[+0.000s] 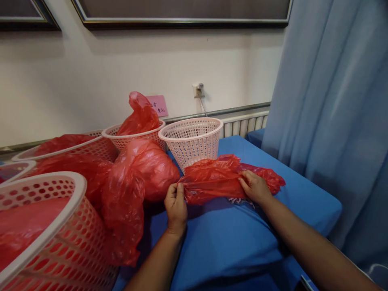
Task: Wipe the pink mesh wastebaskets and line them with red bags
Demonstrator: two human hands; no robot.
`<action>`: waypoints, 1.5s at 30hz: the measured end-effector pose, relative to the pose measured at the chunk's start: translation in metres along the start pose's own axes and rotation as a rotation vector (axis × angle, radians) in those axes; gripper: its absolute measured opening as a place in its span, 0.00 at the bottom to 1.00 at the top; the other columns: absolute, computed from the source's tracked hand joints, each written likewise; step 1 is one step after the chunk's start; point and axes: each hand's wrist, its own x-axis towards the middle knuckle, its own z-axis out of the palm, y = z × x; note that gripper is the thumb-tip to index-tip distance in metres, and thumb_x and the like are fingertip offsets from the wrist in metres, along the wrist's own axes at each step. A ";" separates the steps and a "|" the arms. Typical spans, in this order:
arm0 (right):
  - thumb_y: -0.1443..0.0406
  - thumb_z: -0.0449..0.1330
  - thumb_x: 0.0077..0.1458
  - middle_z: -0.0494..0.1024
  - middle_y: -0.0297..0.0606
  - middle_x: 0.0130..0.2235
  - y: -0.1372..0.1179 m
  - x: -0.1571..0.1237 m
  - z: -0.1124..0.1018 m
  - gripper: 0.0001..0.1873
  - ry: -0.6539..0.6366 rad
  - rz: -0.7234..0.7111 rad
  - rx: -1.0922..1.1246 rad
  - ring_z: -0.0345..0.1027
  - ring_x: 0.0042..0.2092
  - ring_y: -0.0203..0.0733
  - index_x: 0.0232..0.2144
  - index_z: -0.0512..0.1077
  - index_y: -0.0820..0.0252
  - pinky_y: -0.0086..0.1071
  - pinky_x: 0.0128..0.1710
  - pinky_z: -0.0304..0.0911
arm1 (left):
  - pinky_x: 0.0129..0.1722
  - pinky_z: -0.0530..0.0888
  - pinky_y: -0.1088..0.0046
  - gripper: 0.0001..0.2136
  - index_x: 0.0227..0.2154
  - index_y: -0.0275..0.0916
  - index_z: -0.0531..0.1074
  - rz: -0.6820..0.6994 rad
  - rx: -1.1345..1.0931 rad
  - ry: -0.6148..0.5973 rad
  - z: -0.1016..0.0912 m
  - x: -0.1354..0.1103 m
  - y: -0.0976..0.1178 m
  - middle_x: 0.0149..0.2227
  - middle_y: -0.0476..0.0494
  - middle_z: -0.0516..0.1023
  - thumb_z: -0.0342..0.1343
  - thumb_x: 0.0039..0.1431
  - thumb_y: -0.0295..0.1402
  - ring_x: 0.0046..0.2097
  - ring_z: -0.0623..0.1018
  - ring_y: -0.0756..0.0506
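A red plastic bag (212,188) is stretched between my two hands above the blue-covered table. My left hand (176,204) pinches its left end between thumb and fingers. Further right, my right hand (254,186) is closed on the bag's upper edge. More crumpled red plastic (269,178) lies beyond the right hand, and a bit of black-and-white patterned material (241,201) shows beneath it. Just behind the bag stands a pale pink perforated basket (194,141), with no bag seen in it. To the left, a bulging red bag (154,169) rests close to my left hand.
Several pink baskets with red bags crowd the left side, the nearest basket (69,226) at the lower left. A blue sheet (224,238) covers the table. Behind are a pink note (159,106), a wall socket (198,91) and a radiator (245,123). A blue curtain (327,101) hangs right.
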 end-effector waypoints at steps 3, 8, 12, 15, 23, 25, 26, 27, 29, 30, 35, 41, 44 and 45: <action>0.63 0.52 0.66 0.79 0.41 0.43 -0.002 -0.001 0.000 0.10 -0.006 -0.035 -0.023 0.75 0.42 0.46 0.43 0.73 0.56 0.37 0.41 0.69 | 0.26 0.65 0.80 0.20 0.26 0.38 0.68 0.009 -0.059 0.069 0.001 -0.004 0.005 0.24 0.54 0.65 0.57 0.62 0.50 0.26 0.63 0.53; 0.65 0.52 0.65 0.78 0.41 0.39 -0.004 -0.001 -0.009 0.11 0.040 -0.102 -0.043 0.74 0.39 0.44 0.43 0.74 0.58 0.35 0.39 0.67 | 0.17 0.57 0.81 0.21 0.24 0.39 0.61 -0.028 -0.183 0.169 -0.001 0.001 0.014 0.20 0.58 0.59 0.57 0.61 0.51 0.19 0.56 0.55; 0.70 0.53 0.61 0.77 0.42 0.40 -0.014 -0.001 -0.019 0.13 -0.052 -0.246 -0.089 0.71 0.38 0.43 0.45 0.74 0.58 0.35 0.38 0.64 | 0.30 0.73 0.77 0.13 0.36 0.39 0.70 0.201 -0.022 0.200 -0.009 0.008 0.018 0.31 0.50 0.74 0.56 0.64 0.45 0.29 0.73 0.52; 0.70 0.53 0.60 0.77 0.44 0.44 -0.027 -0.002 -0.025 0.14 -0.087 -0.379 -0.096 0.69 0.41 0.45 0.45 0.75 0.59 0.37 0.40 0.62 | 0.51 0.75 0.61 0.15 0.49 0.42 0.71 0.475 0.232 -0.109 -0.009 -0.002 0.023 0.48 0.40 0.76 0.59 0.63 0.41 0.49 0.77 0.43; 0.69 0.53 0.61 0.76 0.44 0.43 -0.047 -0.007 -0.024 0.11 -0.108 -0.569 -0.059 0.66 0.40 0.44 0.40 0.75 0.59 0.38 0.40 0.59 | 0.59 0.70 0.54 0.14 0.52 0.43 0.73 0.655 0.628 -0.640 0.013 -0.027 0.019 0.56 0.38 0.76 0.56 0.64 0.29 0.58 0.74 0.38; 0.70 0.53 0.59 0.76 0.43 0.40 -0.039 -0.006 -0.022 0.09 -0.098 -0.494 -0.077 0.66 0.38 0.43 0.37 0.74 0.59 0.37 0.39 0.59 | 0.52 0.73 0.61 0.09 0.44 0.42 0.75 0.509 0.537 -0.530 0.010 -0.022 0.014 0.45 0.42 0.81 0.51 0.66 0.28 0.48 0.78 0.42; 0.71 0.53 0.58 0.75 0.42 0.38 -0.033 -0.005 -0.021 0.09 -0.089 -0.429 -0.093 0.65 0.37 0.43 0.34 0.73 0.59 0.36 0.38 0.59 | 0.48 0.74 0.65 0.08 0.41 0.41 0.75 0.419 0.472 -0.430 0.008 -0.019 0.011 0.40 0.43 0.81 0.51 0.66 0.30 0.44 0.79 0.44; 0.72 0.53 0.56 0.75 0.41 0.36 -0.028 -0.004 -0.020 0.08 -0.078 -0.355 -0.110 0.65 0.36 0.43 0.32 0.72 0.59 0.36 0.37 0.59 | 0.44 0.74 0.68 0.07 0.39 0.40 0.74 0.326 0.409 -0.322 0.005 -0.016 0.010 0.37 0.45 0.80 0.51 0.67 0.32 0.40 0.78 0.45; 0.73 0.53 0.53 0.73 0.40 0.32 -0.017 -0.001 -0.019 0.08 -0.064 -0.211 -0.151 0.65 0.34 0.43 0.28 0.70 0.58 0.36 0.36 0.59 | 0.37 0.72 0.74 0.09 0.35 0.39 0.72 0.178 0.306 -0.151 0.001 -0.011 0.010 0.31 0.48 0.75 0.51 0.67 0.37 0.34 0.75 0.48; 0.73 0.53 0.52 0.72 0.39 0.31 -0.013 0.001 -0.019 0.08 -0.064 -0.154 -0.177 0.65 0.34 0.43 0.27 0.70 0.58 0.36 0.36 0.60 | 0.33 0.70 0.76 0.11 0.32 0.39 0.71 0.129 0.266 -0.119 0.000 -0.010 0.012 0.29 0.50 0.72 0.51 0.67 0.40 0.31 0.72 0.49; 0.72 0.54 0.50 0.75 0.47 0.44 -0.016 0.001 -0.027 0.14 0.094 -0.088 -0.170 0.69 0.46 0.53 0.40 0.73 0.60 0.47 0.47 0.63 | 0.28 0.64 0.77 0.18 0.23 0.39 0.64 0.024 0.181 -0.346 0.001 -0.014 0.024 0.23 0.53 0.63 0.51 0.65 0.44 0.27 0.63 0.51; 0.73 0.52 0.54 0.53 0.50 0.69 -0.047 -0.004 -0.030 0.40 0.071 -0.283 0.103 0.62 0.63 0.54 0.68 0.51 0.55 0.49 0.57 0.64 | 0.28 0.63 0.76 0.19 0.23 0.38 0.66 -0.017 0.205 -1.083 0.010 -0.033 0.037 0.24 0.51 0.67 0.50 0.66 0.45 0.28 0.65 0.51; 0.74 0.52 0.52 0.67 0.50 0.62 -0.044 -0.002 -0.018 0.38 -0.141 -0.268 0.097 0.69 0.56 0.50 0.66 0.58 0.58 0.44 0.53 0.69 | 0.26 0.62 0.77 0.22 0.22 0.37 0.66 -0.116 0.168 -1.234 0.011 -0.038 0.038 0.24 0.51 0.67 0.52 0.64 0.49 0.26 0.65 0.52; 0.74 0.52 0.51 0.73 0.48 0.56 -0.040 -0.001 -0.014 0.35 -0.179 -0.236 0.085 0.71 0.53 0.49 0.62 0.63 0.59 0.42 0.50 0.70 | 0.25 0.61 0.77 0.23 0.21 0.37 0.66 -0.152 0.135 -1.218 0.010 -0.038 0.037 0.23 0.51 0.66 0.52 0.64 0.50 0.26 0.64 0.52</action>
